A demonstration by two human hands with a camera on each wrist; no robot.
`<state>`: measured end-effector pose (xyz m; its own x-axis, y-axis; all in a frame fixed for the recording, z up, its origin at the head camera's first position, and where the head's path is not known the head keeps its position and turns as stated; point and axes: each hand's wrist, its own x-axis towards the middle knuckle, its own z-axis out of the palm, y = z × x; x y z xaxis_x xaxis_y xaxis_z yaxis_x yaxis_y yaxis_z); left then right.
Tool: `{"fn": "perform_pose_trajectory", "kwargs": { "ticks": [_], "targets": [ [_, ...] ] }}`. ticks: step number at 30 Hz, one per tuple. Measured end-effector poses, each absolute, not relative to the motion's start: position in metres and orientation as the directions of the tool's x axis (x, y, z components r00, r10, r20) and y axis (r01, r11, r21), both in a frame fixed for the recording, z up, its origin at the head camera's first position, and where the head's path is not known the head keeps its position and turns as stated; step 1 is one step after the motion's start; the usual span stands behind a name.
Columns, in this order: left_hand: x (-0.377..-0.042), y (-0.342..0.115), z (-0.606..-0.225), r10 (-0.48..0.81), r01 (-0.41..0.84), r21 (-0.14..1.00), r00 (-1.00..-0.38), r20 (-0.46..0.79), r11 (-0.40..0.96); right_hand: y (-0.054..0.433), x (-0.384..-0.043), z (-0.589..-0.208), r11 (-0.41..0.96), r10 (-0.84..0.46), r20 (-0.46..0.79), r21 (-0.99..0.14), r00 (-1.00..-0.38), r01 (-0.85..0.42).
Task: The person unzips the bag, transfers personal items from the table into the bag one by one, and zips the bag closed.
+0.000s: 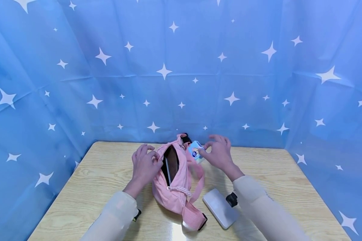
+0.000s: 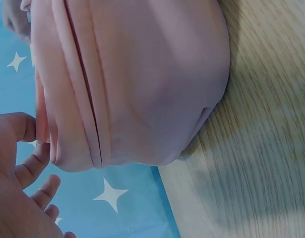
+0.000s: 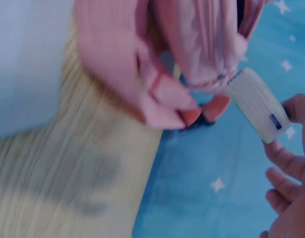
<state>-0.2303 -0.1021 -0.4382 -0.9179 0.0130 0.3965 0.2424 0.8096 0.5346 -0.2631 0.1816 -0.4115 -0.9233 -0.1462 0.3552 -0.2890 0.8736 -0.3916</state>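
Note:
A pink sling bag point(image 1: 170, 197) stands on the table, its zip undone and its dark inside showing. My left hand point(image 1: 146, 164) pinches the edge of the bag's opening between thumb and index finger; the left wrist view shows that pinched fabric edge point(image 2: 41, 116). Inside the bag stands a thin, pale-edged flat thing point(image 1: 168, 170). On the other side my right hand point(image 1: 218, 152) grips a small blue-and-white pack point(image 1: 196, 151) printed with a cartoon figure, thumb on one face. In the right wrist view the pack's ridged white side point(image 3: 256, 105) shows, beside the bag.
A flat silver-white case point(image 1: 219, 208) with rounded corners lies right of the bag, near my right sleeve. The bag's pink strap point(image 1: 194, 217) loops over the wooden table point(image 1: 108, 187). A blue curtain with white stars point(image 1: 199, 43) hangs behind and at both sides.

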Motion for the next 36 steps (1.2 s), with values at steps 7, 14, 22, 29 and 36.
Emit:
{"fn": "perform_pose_trajectory", "kwargs": {
  "ticks": [7,14,22,29,36],
  "targets": [
    [-0.231,-0.103,-0.437,-0.002,0.248,0.532,-0.905,0.425,0.809,0.15,-0.259,-0.404,0.834,-0.182,0.365,-0.434,-0.913,-0.34],
    [-0.231,-0.103,-0.435,-0.015,0.229,0.54,-0.913,0.409,0.81,0.119,-0.257,-0.404,0.797,-0.218,0.367,-0.468,-0.904,-0.382],
    [-0.233,-0.102,-0.436,-0.034,0.202,0.561,-0.924,0.381,0.803,0.094,-0.257,-0.414,0.854,-0.185,0.313,-0.418,-0.932,-0.31],
    [-0.233,-0.101,-0.435,-0.034,0.214,0.57,-0.919,0.392,0.793,0.077,-0.263,-0.422,0.908,-0.093,0.29,-0.368,-0.953,-0.201],
    [-0.235,-0.102,-0.433,-0.037,0.221,0.573,-0.914,0.403,0.789,0.064,-0.266,-0.425,0.954,-0.096,0.261,-0.25,-0.96,-0.164]
  ]
}}
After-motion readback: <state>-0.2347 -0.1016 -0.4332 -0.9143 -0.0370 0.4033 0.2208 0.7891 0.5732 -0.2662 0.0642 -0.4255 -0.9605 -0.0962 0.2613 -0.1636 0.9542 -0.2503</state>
